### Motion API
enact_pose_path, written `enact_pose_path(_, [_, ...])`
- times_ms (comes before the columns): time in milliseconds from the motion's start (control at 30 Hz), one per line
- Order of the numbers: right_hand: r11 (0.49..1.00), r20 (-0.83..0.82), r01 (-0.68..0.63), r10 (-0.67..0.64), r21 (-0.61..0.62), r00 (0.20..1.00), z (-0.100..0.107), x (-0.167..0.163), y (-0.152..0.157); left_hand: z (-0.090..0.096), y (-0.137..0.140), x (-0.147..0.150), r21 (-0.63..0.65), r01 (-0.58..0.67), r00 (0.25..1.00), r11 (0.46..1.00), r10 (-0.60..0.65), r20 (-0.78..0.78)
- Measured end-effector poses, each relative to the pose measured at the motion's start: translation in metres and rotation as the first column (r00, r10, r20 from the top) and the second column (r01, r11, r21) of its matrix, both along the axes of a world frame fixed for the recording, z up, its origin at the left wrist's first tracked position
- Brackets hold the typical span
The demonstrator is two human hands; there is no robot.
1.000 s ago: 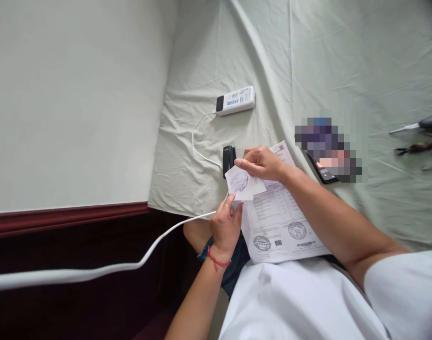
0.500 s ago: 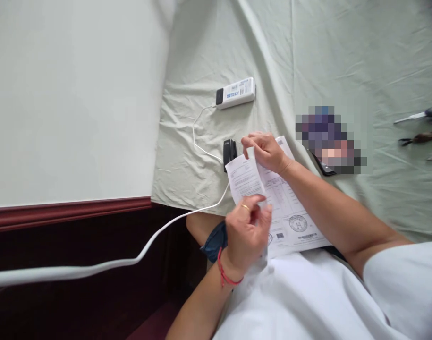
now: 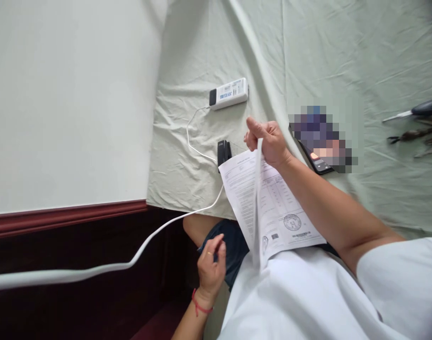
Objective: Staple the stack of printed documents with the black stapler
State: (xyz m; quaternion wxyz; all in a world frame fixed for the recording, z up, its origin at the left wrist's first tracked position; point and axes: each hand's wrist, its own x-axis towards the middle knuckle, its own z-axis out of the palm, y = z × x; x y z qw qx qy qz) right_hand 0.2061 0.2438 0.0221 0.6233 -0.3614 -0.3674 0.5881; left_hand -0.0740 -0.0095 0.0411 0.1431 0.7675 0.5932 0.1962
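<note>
My right hand is closed on the top of a white sheet of paper, which stands almost edge-on to me. Behind it spreads a printed document with a round stamp and a barcode, resting over the table edge and my lap. Whether the upright sheet is part of this document I cannot tell. My left hand, with a ring and a red bracelet, is apart from the papers, above my dark shorts. Its fingers are loosely bent, with nothing seen in them. A small black device, possibly a stapler, lies beside the document's upper left corner.
A white power bank with a white cable lies on the wrinkled pale green cloth. A partly blurred phone is right of my right hand. Keys lie at the far right. A pale wall rises at left.
My left hand has let go of the paper and moved down and left. My right hand has risen slightly, and the sheet in it has swung upright, edge-on.
</note>
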Motion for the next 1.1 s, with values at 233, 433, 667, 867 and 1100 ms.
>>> enact_pose_path(233, [0.999, -0.15, -0.035, 0.028, -0.041, 0.988, 0.011, 0.005, 0.001, -0.048, 0.019, -0.086, 0.145, 0.139, 0.893, 0.98, -0.061, -0.445])
enact_pose_path(433, [0.997, -0.206, -0.07, 0.06, -0.04, 0.977, 0.011, 0.004, 0.0, -0.067, 0.067, -0.112, -0.096, 0.334, 0.749, 0.937, -0.326, -0.577])
enact_pose_path(667, [0.992, -0.202, -0.081, 0.059, -0.102, 0.978, 0.016, 0.01, 0.004, -0.078, 0.08, -0.112, -0.111, 0.304, 0.735, 0.946, -0.307, -0.605])
enact_pose_path(867, [0.991, -0.237, -0.102, 0.079, -0.089, 0.968, 0.013, 0.012, 0.006, -0.077, 0.075, -0.115, -0.067, 0.312, 0.751, 0.948, -0.289, -0.594])
enact_pose_path(1100, [0.988, -0.25, -0.157, 0.155, 0.016, 0.956, 0.005, 0.011, 0.008, -0.077, 0.074, -0.119, -0.063, 0.304, 0.77, 0.951, -0.284, -0.571])
